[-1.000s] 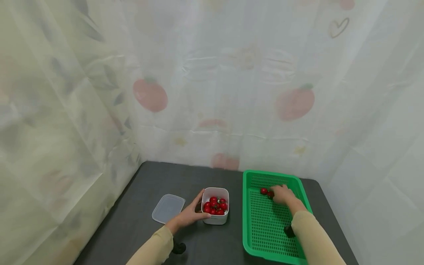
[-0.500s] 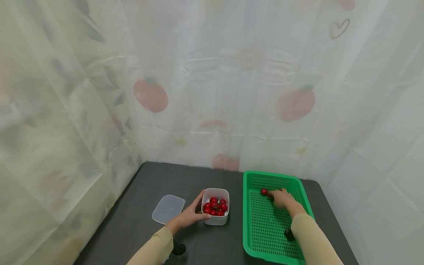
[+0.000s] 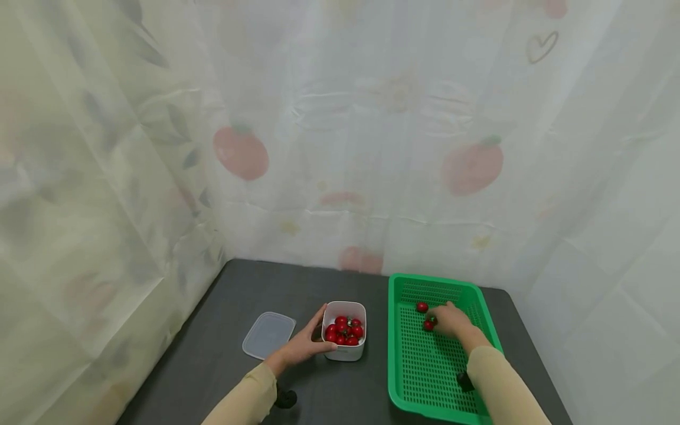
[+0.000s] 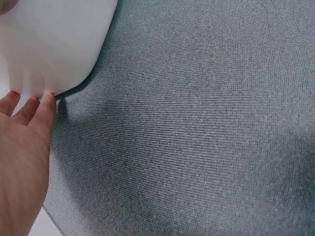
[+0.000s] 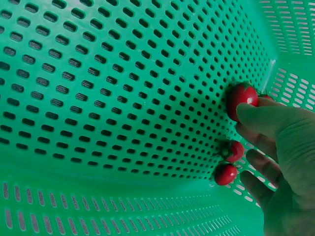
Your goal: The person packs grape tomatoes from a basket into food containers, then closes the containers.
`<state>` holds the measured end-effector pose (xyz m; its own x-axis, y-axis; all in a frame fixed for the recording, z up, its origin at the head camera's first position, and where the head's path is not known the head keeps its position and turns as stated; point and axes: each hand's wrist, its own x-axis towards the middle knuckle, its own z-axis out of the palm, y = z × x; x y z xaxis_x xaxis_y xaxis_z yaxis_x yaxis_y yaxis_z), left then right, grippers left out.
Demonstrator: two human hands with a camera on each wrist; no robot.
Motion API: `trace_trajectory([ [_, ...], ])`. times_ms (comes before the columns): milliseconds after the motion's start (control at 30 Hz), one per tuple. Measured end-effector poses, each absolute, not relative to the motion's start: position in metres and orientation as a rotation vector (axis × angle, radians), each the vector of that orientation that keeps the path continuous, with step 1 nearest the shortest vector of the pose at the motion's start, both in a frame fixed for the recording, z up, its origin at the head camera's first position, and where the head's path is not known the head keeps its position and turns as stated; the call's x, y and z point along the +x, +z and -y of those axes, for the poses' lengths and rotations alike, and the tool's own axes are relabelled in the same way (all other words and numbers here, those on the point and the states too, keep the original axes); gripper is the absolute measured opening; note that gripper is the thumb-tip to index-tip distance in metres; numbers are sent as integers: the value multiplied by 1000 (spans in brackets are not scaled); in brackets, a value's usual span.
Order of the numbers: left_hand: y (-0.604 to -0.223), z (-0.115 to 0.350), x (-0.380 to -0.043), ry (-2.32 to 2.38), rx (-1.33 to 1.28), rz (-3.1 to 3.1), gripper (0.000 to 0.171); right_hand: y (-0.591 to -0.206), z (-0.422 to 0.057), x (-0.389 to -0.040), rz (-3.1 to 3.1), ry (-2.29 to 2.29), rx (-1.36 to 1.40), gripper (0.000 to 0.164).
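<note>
A white square container (image 3: 345, 352) stands on the table, filled with several red cherry tomatoes (image 3: 342, 330). My left hand (image 3: 303, 347) grips its left side, thumb at the front and fingers behind. In the left wrist view, fingertips press the container's wall (image 4: 59, 44). Inside the green basket (image 3: 394, 354), my right hand (image 3: 450, 320) pinches a cherry tomato (image 5: 240, 102) between thumb and fingers. Part of another red tomato shows behind that one. Two more, a tomato (image 5: 235, 151) with a green stem and a tomato (image 5: 225, 174) beside it, lie near the lower fingers.
A translucent lid (image 3: 269, 335) lies flat on the dark table (image 3: 297, 283), left of the container. The basket's raised rim surrounds the right hand. A printed curtain (image 3: 340, 147) hangs behind the table and along both sides.
The right hand has shifted slightly within the basket, and a tomato at its fingertips now shows nearer the front, apart from the one farther back. The left hand stays on the container.
</note>
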<state>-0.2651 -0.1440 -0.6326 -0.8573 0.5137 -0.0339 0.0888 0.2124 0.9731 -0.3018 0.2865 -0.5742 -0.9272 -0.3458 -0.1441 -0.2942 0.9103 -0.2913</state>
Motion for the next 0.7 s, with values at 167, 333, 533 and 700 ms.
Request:
trace_trajectory([
  [167, -632, 143, -266, 1691, 573, -2137, 106, -577, -286, -304, -2869, -405, -482, 22],
  [333, -631, 143, -265, 1680, 579, -2146, 106, -579, -284, -304, -2871, -391, -474, 20],
  [533, -630, 143, -264, 1672, 580, -2148, 106, -580, -283, -302, -2873, -385, -464, 19],
  [700, -628, 142, -263, 1678, 573, -2141, 105, -580, -282, -303, -2869, -391, -447, 21],
])
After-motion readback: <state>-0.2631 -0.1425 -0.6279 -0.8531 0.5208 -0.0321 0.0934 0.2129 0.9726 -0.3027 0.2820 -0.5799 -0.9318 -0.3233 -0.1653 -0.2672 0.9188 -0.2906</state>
